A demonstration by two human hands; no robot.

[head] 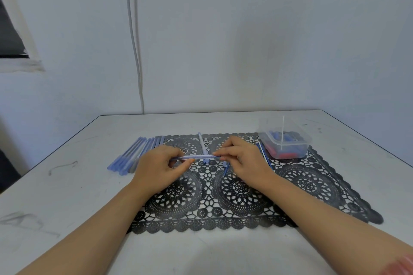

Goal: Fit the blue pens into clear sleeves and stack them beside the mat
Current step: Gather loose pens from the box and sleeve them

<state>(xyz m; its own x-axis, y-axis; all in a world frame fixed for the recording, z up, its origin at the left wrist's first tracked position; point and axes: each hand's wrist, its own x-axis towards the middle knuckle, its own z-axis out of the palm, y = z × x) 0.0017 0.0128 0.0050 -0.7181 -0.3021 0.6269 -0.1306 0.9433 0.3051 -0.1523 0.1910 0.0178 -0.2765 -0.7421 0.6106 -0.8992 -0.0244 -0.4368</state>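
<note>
A blue pen in a clear sleeve (196, 157) is held level above the black lace mat (245, 187). My left hand (156, 167) pinches its left end and my right hand (243, 158) pinches its right end. A row of several sleeved blue pens (136, 154) lies on the table at the mat's far left edge. One pale pen (202, 143) lies on the mat behind my hands. A thin blue refill (225, 171) lies under my right hand, and more thin blue pieces (263, 154) lie beside the tub.
A clear plastic tub (283, 144) with blue and red small parts and an upright thin white stick stands on the mat's far right corner. The white table (67, 196) meets a white wall at the back. A cable (136, 51) runs down the wall.
</note>
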